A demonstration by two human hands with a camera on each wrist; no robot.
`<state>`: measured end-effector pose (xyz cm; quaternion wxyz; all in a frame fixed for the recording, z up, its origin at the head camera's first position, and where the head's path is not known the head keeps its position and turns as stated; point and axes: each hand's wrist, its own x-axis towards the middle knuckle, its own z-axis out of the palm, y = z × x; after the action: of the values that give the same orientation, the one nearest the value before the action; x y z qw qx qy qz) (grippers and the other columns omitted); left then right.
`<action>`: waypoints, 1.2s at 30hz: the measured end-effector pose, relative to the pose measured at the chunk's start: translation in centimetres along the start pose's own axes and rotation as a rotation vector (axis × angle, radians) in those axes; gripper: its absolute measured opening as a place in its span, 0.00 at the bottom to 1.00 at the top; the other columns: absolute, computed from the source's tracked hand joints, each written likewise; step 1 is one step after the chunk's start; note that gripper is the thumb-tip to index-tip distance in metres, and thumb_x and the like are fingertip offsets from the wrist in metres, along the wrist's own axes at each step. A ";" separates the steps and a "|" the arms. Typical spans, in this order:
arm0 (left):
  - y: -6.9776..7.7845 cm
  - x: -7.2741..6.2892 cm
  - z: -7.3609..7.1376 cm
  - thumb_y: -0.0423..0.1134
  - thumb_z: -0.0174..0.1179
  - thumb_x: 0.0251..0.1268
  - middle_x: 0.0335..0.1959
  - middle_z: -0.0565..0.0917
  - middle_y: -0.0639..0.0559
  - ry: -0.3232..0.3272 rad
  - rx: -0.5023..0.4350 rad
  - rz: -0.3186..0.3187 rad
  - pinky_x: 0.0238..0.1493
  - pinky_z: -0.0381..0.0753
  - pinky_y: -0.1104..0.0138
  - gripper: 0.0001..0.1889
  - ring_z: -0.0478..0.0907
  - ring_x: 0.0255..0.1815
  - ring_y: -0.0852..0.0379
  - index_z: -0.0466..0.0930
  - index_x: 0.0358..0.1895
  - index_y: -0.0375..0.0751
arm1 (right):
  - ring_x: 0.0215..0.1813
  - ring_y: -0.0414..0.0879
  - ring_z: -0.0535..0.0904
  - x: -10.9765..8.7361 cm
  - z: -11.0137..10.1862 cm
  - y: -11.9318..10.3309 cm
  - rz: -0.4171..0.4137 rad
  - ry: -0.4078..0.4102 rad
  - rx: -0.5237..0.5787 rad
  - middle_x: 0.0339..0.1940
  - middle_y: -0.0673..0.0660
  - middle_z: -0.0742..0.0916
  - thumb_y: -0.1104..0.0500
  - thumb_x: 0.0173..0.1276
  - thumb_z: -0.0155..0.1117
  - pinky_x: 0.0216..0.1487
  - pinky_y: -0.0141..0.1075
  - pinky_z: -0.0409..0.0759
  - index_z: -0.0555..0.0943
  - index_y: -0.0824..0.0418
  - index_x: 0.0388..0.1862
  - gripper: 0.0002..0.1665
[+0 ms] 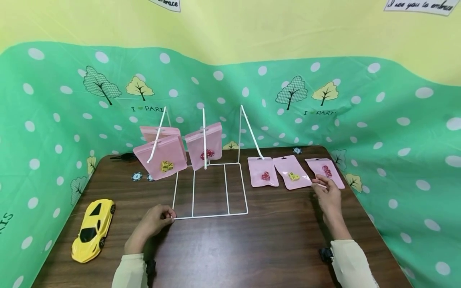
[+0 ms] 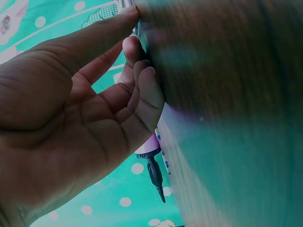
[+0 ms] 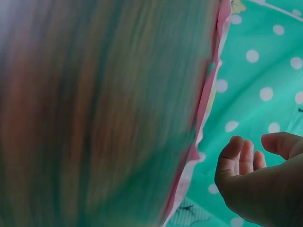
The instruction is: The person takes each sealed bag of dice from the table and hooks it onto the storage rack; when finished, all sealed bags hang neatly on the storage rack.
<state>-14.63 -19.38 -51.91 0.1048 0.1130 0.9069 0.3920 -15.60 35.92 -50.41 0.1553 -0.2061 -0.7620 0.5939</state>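
Observation:
My left hand pinches the near left corner of a white wire rack between thumb and fingers. From the rack's left prong hang two pink pouches, the front pouch showing yellow dice. Another pink pouch with red dice hangs on the middle prong; the right prong bears nothing. On the table at right lie a pouch with red dice, a pouch with yellow dice and a third pouch with red dice. Near the last two is my right hand, its thumb and fingers apart, holding nothing.
A yellow toy car stands at the table's left. Small round chips and a dark object with a pointed tip lie at the back left; another chip is at the back right. A green dotted cloth surrounds the table.

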 end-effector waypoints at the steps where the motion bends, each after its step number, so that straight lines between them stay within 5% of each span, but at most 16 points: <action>1: 0.0 0.0 0.0 0.23 0.68 0.69 0.29 0.76 0.53 0.000 0.001 0.002 0.38 0.72 0.64 0.08 0.72 0.34 0.55 0.84 0.34 0.40 | 0.44 0.33 0.82 0.3 -0.3 0.1 0.004 0.007 -0.004 0.51 0.46 0.84 0.66 0.82 0.61 0.41 0.28 0.81 0.73 0.67 0.74 0.25; 15: 0.0 0.1 -0.2 0.23 0.68 0.68 0.30 0.76 0.54 0.005 0.031 0.008 0.40 0.71 0.62 0.09 0.71 0.36 0.56 0.84 0.34 0.41 | 0.46 0.36 0.76 4.7 -5.4 1.8 0.096 0.020 -0.202 0.52 0.47 0.81 0.60 0.85 0.56 0.40 0.27 0.80 0.68 0.68 0.81 0.30; 32: -0.1 0.2 0.0 0.24 0.69 0.68 0.29 0.76 0.55 0.000 0.025 0.023 0.40 0.71 0.63 0.08 0.71 0.35 0.57 0.84 0.34 0.40 | 0.38 0.27 0.76 8.3 -9.0 4.3 0.125 0.048 -0.160 0.37 0.29 0.78 0.62 0.84 0.59 0.36 0.24 0.80 0.71 0.72 0.78 0.29; 36: -0.1 0.2 -0.1 0.24 0.69 0.69 0.29 0.76 0.55 0.001 0.025 0.037 0.39 0.72 0.63 0.08 0.71 0.35 0.57 0.84 0.34 0.41 | 0.37 0.25 0.74 8.9 -9.6 4.4 0.140 0.020 -0.233 0.41 0.34 0.78 0.60 0.85 0.56 0.36 0.25 0.80 0.69 0.72 0.80 0.30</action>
<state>-14.83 -19.48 -51.98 0.0956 0.1306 0.9096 0.3826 -18.14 49.40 -52.37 0.0959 -0.2814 -0.8079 0.5089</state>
